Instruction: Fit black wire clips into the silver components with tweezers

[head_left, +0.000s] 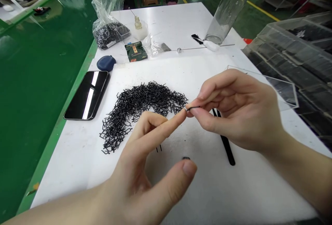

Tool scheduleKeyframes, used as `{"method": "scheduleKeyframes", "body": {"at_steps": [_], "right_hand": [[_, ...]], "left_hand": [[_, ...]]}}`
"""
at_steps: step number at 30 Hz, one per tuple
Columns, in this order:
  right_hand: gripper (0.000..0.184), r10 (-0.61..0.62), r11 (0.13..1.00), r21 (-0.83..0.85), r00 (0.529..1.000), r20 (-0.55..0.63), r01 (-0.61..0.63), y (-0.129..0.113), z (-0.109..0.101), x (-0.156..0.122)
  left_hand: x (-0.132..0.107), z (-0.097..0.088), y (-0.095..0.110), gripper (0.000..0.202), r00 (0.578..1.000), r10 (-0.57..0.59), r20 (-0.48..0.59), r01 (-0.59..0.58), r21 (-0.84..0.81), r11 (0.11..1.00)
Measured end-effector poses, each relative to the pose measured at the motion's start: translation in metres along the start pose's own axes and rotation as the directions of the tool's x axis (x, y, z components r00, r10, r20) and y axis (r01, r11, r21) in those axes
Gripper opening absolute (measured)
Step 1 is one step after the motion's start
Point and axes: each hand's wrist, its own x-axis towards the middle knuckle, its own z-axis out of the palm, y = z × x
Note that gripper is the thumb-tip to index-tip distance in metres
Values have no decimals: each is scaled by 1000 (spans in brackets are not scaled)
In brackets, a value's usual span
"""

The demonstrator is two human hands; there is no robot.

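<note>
Left hand (135, 173), grip apart, forefinger tip touching small black wire piece (193, 107) clamped in grip of right hand (238, 110).

Bright, even light, apparently from overhead, leaves only soft, faint shadow beneath the right hand (238, 110); white glare streaks mark the phone (86, 95) beyond and left of the left hand (135, 169); wide-angle bowing appears toward the frame edges; both hands are sharp.

No legible wording was found. The green packet (136, 51) lying near the left edge of the white table (168, 19) bore gold printing, too small to read.
</note>
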Motion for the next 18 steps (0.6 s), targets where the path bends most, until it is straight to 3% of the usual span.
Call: {"method": "scheduleKeyframes", "body": {"at_steps": [7,15,18], "right_hand": [[35,-131,980,-144,991,33,135,-5,-4,-2],[23,-232,961,-144,972,49,236,-3,-2,-1],[20,-242,953,-185,970,9,239,-2,-7,5]], "left_hand": [[-3,5,2,75,999,31,-36,-27,105,994],[-6,-3,-8,75,999,26,-24,-21,214,977],[-4,-5,-14,71,999,-31,-41,41,248,968]]}}
